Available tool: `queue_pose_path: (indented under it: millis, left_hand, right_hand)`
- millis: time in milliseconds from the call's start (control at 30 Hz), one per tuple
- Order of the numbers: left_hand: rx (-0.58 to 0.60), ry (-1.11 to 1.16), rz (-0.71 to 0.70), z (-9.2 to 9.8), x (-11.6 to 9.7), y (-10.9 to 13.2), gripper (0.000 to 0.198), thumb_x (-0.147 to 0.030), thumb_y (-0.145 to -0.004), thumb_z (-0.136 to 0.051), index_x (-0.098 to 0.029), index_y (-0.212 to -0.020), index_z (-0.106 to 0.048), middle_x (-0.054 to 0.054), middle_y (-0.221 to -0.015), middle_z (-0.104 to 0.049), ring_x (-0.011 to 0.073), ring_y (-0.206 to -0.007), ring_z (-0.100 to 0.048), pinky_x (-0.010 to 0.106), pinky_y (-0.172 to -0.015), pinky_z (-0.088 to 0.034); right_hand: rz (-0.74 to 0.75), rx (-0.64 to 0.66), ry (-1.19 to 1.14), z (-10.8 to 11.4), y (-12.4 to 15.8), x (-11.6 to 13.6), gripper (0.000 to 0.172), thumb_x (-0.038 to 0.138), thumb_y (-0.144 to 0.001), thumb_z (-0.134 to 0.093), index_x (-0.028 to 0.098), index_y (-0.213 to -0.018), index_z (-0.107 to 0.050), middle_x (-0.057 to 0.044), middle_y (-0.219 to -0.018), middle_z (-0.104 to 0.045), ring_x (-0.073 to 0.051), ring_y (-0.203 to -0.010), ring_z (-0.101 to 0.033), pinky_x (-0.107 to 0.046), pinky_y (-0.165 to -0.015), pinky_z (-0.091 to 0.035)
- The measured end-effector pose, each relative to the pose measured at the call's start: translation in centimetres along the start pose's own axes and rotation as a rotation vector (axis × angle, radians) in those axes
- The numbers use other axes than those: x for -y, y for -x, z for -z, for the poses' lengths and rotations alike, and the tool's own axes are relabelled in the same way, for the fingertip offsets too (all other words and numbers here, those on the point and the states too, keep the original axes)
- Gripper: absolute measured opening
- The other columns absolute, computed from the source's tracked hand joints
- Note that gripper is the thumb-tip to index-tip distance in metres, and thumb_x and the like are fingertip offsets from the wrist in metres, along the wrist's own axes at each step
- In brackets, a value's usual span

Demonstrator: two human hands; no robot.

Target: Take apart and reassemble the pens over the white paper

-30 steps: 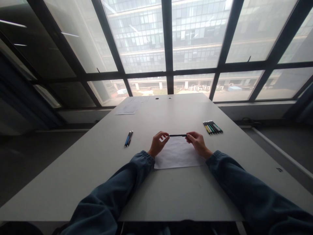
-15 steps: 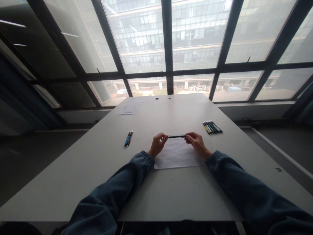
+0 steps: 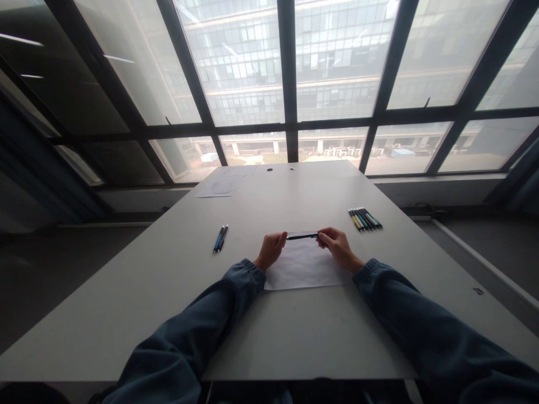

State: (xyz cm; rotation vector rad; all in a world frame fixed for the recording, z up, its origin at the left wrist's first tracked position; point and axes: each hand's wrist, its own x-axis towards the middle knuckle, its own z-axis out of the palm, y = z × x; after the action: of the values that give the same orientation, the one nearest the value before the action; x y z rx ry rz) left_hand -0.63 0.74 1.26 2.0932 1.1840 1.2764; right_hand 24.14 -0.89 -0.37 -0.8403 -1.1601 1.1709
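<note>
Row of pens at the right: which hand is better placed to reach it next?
Probably the right hand: the row of pens lies beyond it, toward the right, while the left hand is farther away. Both hold the black pen.

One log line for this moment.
left hand: holds black pen; right hand: holds opposite end; paper: beneath pen; pen row: right side

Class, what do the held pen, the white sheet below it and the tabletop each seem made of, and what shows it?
Held pen: likely plastic, slim and dark, though metal is possible; its finish is too small to judge.
White sheet: paper, matt, thin and faintly rippled.
Tabletop: perhaps laminate, pale and smooth, with a soft sheen at the far end.
</note>
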Motion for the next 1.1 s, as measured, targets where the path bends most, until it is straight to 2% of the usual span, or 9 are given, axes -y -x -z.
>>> queue_pose_path:
  millis: [167,267,367,433,500,567,633,800,1100]
  left_hand:
    - [0.021,-0.007,0.023,-0.07,0.17,0.02,0.066,-0.061,-0.096,-0.037,-0.018,-0.049,-0.05,-0.002,-0.045,-0.046,0.0107,-0.046,-0.045,0.026,-0.052,-0.035]
    - [-0.011,0.028,0.045,-0.12,0.39,-0.01,0.068,-0.061,-0.097,-0.033,-0.017,-0.053,-0.058,0.001,-0.05,-0.057,0.0128,-0.05,-0.055,0.027,-0.058,-0.043]
    - [-0.079,0.107,0.032,-0.07,0.53,-0.14,0.063,-0.057,-0.1,-0.03,-0.016,-0.074,-0.07,0.004,-0.067,-0.069,0.0157,-0.065,-0.065,0.03,-0.069,-0.049]
    - [-0.087,0.131,0.01,0.01,0.47,-0.24,0.053,-0.053,-0.1,-0.034,-0.016,-0.093,-0.071,0.005,-0.077,-0.071,0.0166,-0.074,-0.067,0.031,-0.075,-0.05]
    - [-0.078,0.112,-0.02,0.07,0.31,-0.32,0.041,-0.051,-0.098,-0.046,-0.018,-0.106,-0.068,0.004,-0.084,-0.072,0.0166,-0.079,-0.067,0.031,-0.077,-0.05]
    - [-0.072,0.071,-0.061,0.04,0.13,-0.34,0.033,-0.046,-0.091,-0.061,-0.019,-0.11,-0.066,0.003,-0.088,-0.072,0.0165,-0.081,-0.067,0.031,-0.078,-0.05]
    - [-0.073,0.033,-0.102,-0.03,0.03,-0.33,0.029,-0.039,-0.086,-0.068,-0.02,-0.108,-0.066,0.003,-0.089,-0.072,0.0161,-0.08,-0.067,0.031,-0.077,-0.05]
    - [-0.076,-0.008,-0.127,-0.14,0.26,-0.28,0.013,-0.031,-0.089,-0.065,-0.019,-0.093,-0.069,0.004,-0.086,-0.073,0.0159,-0.077,-0.066,0.031,-0.074,-0.051]
    - [-0.022,-0.028,-0.097,0.23,-0.13,-0.24,0.03,-0.043,-0.094,-0.055,-0.018,-0.083,-0.067,0.004,-0.076,-0.071,0.0163,-0.072,-0.063,0.031,-0.073,-0.05]
  right_hand:
    - [0.004,-0.016,0.024,-0.08,0.02,0.1,0.038,0.049,-0.072,-0.079,0.016,-0.09,-0.07,-0.004,-0.065,-0.069,-0.015,-0.057,-0.06,-0.028,-0.053,-0.046]
    - [0.005,-0.022,0.021,-0.08,-0.01,0.13,0.037,0.048,-0.071,-0.08,0.016,-0.088,-0.07,-0.003,-0.064,-0.068,-0.015,-0.057,-0.06,-0.028,-0.052,-0.045]
    - [0.007,-0.03,0.001,0.01,-0.09,0.1,0.035,0.046,-0.072,-0.08,0.016,-0.088,-0.07,-0.003,-0.065,-0.069,-0.015,-0.056,-0.059,-0.028,-0.053,-0.045]
    - [0.01,-0.046,-0.011,0.07,-0.15,0.07,0.034,0.045,-0.073,-0.079,0.016,-0.088,-0.07,-0.004,-0.067,-0.069,-0.014,-0.056,-0.058,-0.028,-0.052,-0.044]
    - [0.01,-0.07,-0.018,0.09,-0.19,0.09,0.034,0.045,-0.072,-0.079,0.016,-0.087,-0.07,-0.004,-0.067,-0.07,-0.014,-0.056,-0.058,-0.028,-0.052,-0.044]
    - [0.006,-0.088,-0.023,0.05,-0.2,0.18,0.034,0.045,-0.072,-0.08,0.016,-0.086,-0.069,-0.004,-0.067,-0.07,-0.014,-0.055,-0.057,-0.027,-0.052,-0.044]
    - [0.003,-0.092,-0.026,-0.02,-0.17,0.28,0.034,0.045,-0.072,-0.08,0.016,-0.085,-0.069,-0.004,-0.067,-0.069,-0.014,-0.056,-0.057,-0.027,-0.052,-0.044]
    - [0.005,-0.089,-0.007,-0.1,-0.13,0.31,0.035,0.046,-0.071,-0.079,0.016,-0.086,-0.07,-0.005,-0.067,-0.069,-0.014,-0.056,-0.057,-0.028,-0.051,-0.044]
    - [0.011,-0.069,-0.008,-0.15,-0.13,0.38,0.034,0.046,-0.072,-0.079,0.017,-0.086,-0.07,-0.004,-0.067,-0.069,-0.014,-0.056,-0.058,-0.028,-0.052,-0.045]
